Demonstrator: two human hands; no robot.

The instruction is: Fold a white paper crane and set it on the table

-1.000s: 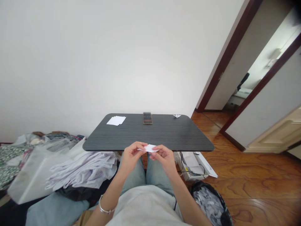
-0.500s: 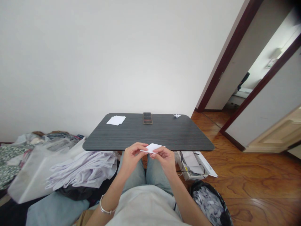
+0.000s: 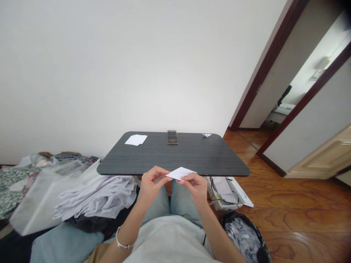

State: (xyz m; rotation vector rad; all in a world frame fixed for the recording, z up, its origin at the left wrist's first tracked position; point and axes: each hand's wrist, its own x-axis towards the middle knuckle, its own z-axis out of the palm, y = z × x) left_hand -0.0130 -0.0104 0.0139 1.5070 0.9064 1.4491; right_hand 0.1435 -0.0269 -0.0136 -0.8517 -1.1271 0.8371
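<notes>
White paper piece (image 3: 178, 173): small, plain, diamond-shaped in outline, with straight edges. It sits in the lower middle of the frame, slightly right of centre, long axis running roughly left to right. Broad face shows upward; left corner and lower right edge are pinched.

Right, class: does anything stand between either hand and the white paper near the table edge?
Nothing visible does: the left hand and right hand both hold the white paper directly. The white sheets lie farther back on the table, clear of both.
</notes>
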